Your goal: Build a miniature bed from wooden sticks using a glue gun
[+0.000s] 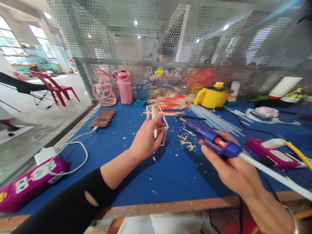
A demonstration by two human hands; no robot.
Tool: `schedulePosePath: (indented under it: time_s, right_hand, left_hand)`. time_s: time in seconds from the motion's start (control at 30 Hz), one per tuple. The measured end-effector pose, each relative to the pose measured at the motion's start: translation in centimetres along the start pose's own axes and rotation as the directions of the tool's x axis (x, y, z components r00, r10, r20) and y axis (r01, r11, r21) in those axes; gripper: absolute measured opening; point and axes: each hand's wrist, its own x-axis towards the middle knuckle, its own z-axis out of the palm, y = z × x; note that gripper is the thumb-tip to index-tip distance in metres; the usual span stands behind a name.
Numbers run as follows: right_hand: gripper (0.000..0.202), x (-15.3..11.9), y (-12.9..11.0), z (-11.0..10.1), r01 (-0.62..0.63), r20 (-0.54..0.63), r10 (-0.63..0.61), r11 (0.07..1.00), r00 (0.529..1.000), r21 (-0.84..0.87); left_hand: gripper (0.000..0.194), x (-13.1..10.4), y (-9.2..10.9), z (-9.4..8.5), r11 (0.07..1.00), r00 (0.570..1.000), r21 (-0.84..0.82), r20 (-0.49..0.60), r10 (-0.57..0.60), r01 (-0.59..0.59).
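My left hand (148, 138) is at the near end of a small box-shaped frame made of thin wooden sticks (165, 123), its thumb and fingers closed on the frame. The frame points away from me on the blue tabletop. In my right hand (234, 169) is a blue glue gun (207, 133), held above the table with its nozzle toward the frame's right side but apart from it. A long white glue stick (275, 177) runs out of the gun's back end. Small wood offcuts (188, 143) lie below the nozzle.
Behind the frame lies a pile of red-tipped sticks (170, 101), with translucent glue sticks (214, 118) to its right. A yellow pot (213, 97), pink bottle (124, 87) and clear jug (104, 92) line the mesh partition. Purple power strips (31, 182) flank both sides; a phone (103, 118) is charging.
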Motion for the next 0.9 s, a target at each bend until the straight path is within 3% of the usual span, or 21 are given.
schedulePosePath:
  time_s: [0.1, 0.2, 0.33, 0.53, 0.63, 0.73, 0.8, 0.9]
  right_hand:
    - [0.043, 3.1, 1.7, -1.8, -0.044, -0.071, 0.031, 0.978, 0.997, -0.202]
    - [0.052, 6.8, 4.0, -2.6, -0.047, 0.053, 0.080, 0.885, 0.995, -0.462]
    - [0.052, 9.7, 7.4, -0.6, 0.064, 0.343, 0.167, 0.818, 0.924, -0.572]
    - [0.048, 11.1, 10.2, 3.1, 0.094, 0.494, 0.259, 0.807, 0.830, -0.583]
    - [0.049, 11.8, 8.8, 2.6, 0.079, 0.478, 0.313, 0.767, 0.821, -0.637]
    - [0.050, 11.6, 5.4, 1.7, 0.074, 0.396, 0.267, 0.742, 0.878, -0.666]
    - [0.036, 10.7, 2.9, 1.4, 0.091, 0.353, 0.145, 0.815, 0.924, -0.572]
    - [0.017, 9.2, 0.6, 1.6, 0.115, 0.439, 0.095, 0.896, 0.894, -0.428]
  left_hand:
    - [0.057, 0.0, 0.1, 0.0, 1.000, 1.000, -0.001, 0.008, -0.011, 0.011]
    - [0.057, 0.1, 0.1, 0.0, 1.000, 1.000, 0.003, 0.014, -0.028, 0.028]
    - [0.061, 0.0, 0.2, 0.0, 1.000, 1.000, -0.002, 0.015, -0.028, 0.028]
    - [0.070, -0.1, 0.1, -0.4, 1.000, 0.999, -0.008, 0.041, -0.021, 0.022]
    - [0.069, -0.2, 0.0, -0.6, 1.000, 0.999, 0.005, 0.028, 0.016, -0.016]
    - [0.059, -0.1, -0.1, -0.8, 0.997, 0.998, 0.061, 0.009, 0.054, -0.055]
    - [0.045, 0.0, -0.1, -1.1, 0.992, 0.999, 0.116, 0.005, 0.043, -0.044]
    - [0.025, 0.2, -0.3, -2.0, 0.985, 1.000, 0.171, 0.021, 0.010, -0.013]
